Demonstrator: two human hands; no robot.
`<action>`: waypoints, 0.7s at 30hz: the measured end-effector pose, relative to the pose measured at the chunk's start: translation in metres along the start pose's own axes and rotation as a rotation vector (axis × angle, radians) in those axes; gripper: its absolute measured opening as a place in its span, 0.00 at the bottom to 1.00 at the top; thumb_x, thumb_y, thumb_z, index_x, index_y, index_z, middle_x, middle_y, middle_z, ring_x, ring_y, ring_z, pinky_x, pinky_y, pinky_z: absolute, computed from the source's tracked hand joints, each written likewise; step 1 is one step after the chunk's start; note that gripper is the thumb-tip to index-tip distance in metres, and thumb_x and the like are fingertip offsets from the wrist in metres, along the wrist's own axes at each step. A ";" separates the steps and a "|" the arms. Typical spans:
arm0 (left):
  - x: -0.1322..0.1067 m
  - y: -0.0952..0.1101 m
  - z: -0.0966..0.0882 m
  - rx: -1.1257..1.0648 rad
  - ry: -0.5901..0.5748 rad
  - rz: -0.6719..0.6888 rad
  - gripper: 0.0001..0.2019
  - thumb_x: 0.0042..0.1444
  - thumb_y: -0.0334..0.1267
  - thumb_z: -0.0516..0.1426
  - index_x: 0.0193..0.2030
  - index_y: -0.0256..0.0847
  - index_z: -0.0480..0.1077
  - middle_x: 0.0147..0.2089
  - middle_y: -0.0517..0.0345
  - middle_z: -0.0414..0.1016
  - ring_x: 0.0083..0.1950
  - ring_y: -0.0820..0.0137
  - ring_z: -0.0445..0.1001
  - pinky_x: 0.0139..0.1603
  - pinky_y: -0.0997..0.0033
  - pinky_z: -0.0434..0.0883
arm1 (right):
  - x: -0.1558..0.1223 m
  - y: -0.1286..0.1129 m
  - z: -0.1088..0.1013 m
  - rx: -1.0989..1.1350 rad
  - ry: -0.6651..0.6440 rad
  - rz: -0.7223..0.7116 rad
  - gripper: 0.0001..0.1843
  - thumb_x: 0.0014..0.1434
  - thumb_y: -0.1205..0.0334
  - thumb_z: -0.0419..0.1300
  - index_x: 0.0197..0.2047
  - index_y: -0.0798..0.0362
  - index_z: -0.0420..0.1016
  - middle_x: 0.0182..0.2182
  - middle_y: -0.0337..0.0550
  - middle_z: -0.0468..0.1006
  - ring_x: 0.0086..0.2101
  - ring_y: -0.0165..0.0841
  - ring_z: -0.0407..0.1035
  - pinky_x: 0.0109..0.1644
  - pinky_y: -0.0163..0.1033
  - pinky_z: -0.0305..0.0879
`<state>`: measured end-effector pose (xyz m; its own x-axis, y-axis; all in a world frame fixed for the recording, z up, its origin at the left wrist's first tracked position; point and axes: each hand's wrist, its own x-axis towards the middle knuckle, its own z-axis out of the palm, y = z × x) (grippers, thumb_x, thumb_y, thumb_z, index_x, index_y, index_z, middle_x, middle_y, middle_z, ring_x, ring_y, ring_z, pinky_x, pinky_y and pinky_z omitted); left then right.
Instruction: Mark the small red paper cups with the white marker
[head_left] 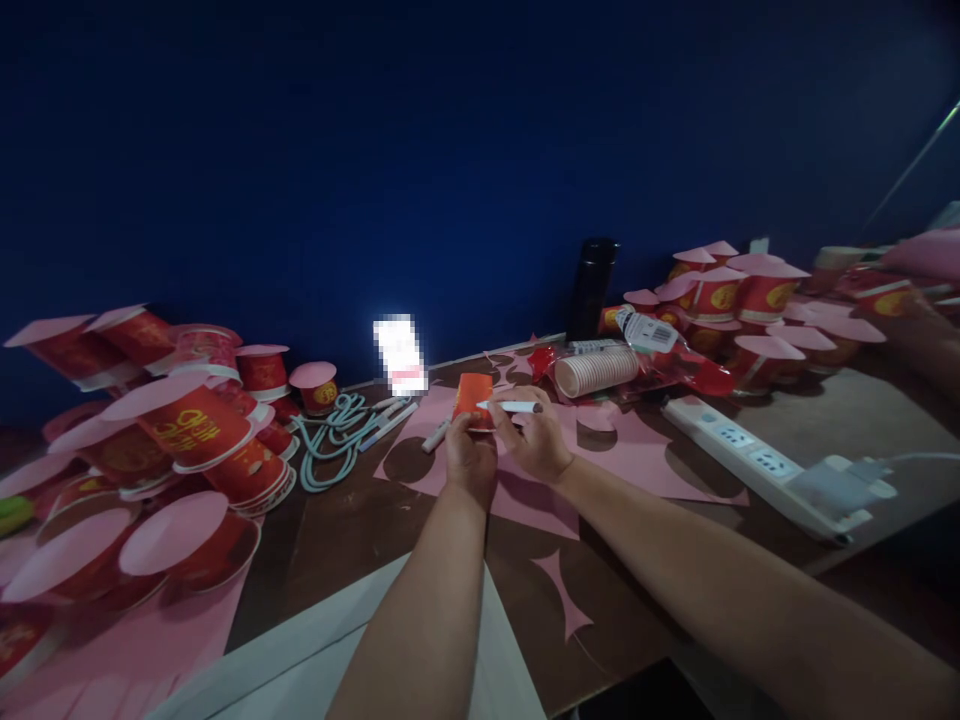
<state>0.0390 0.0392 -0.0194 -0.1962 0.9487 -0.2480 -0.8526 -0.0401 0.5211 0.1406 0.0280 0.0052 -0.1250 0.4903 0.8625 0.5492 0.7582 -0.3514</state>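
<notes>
My left hand is closed around the lower part of an orange-red paper cup in the middle of the head view. In my right hand is a white marker pen with a dark end, pointing left. Its tip is at the cup's side; whether it touches cannot be made out. A small whitish cylinder, perhaps a pen cap, lies just left of my left hand. Under both hands spreads pink paper with round cut-outs.
Red cups with pink paper discs crowd the left; more stand at the right back. Nearby are a coiled cable, a glowing phone, a black flask, stacked cups in plastic, and a power strip.
</notes>
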 end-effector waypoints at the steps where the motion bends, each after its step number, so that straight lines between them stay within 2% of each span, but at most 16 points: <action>1: 0.000 0.000 0.000 -0.009 0.020 -0.008 0.06 0.40 0.25 0.55 0.23 0.38 0.62 0.23 0.65 0.65 0.27 0.78 0.66 0.36 0.76 0.67 | 0.000 0.000 0.000 0.003 -0.005 -0.008 0.08 0.63 0.61 0.55 0.38 0.51 0.75 0.36 0.44 0.81 0.40 0.35 0.74 0.50 0.46 0.63; 7: -0.003 -0.001 0.004 -0.029 0.052 -0.022 0.07 0.38 0.23 0.55 0.22 0.38 0.62 0.23 0.65 0.64 0.27 0.78 0.66 0.37 0.76 0.67 | 0.000 0.001 0.001 0.014 0.001 -0.008 0.07 0.63 0.61 0.56 0.40 0.51 0.74 0.36 0.44 0.81 0.40 0.35 0.74 0.51 0.47 0.63; 13: -0.002 0.000 0.004 -0.044 0.016 -0.040 0.06 0.39 0.24 0.54 0.23 0.38 0.64 0.25 0.62 0.66 0.30 0.76 0.69 0.41 0.73 0.69 | -0.001 0.002 0.001 -0.002 0.006 0.023 0.08 0.64 0.60 0.55 0.43 0.49 0.74 0.39 0.43 0.81 0.42 0.36 0.74 0.52 0.46 0.62; 18: 0.001 -0.001 0.001 -0.022 -0.006 -0.025 0.06 0.38 0.24 0.54 0.22 0.38 0.63 0.25 0.63 0.66 0.30 0.76 0.69 0.42 0.73 0.69 | 0.000 0.001 0.001 -0.023 -0.004 0.020 0.08 0.64 0.60 0.55 0.42 0.49 0.74 0.38 0.44 0.81 0.41 0.36 0.74 0.50 0.46 0.62; 21: 0.002 -0.003 0.000 0.017 -0.019 0.036 0.06 0.39 0.24 0.55 0.22 0.38 0.63 0.25 0.62 0.66 0.30 0.76 0.69 0.42 0.72 0.69 | 0.000 0.000 0.000 -0.021 -0.001 0.016 0.07 0.64 0.61 0.55 0.41 0.51 0.74 0.37 0.44 0.81 0.41 0.36 0.74 0.50 0.46 0.62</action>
<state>0.0412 0.0415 -0.0219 -0.2175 0.9525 -0.2132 -0.8366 -0.0694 0.5433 0.1406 0.0283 0.0056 -0.1167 0.5024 0.8567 0.5683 0.7412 -0.3573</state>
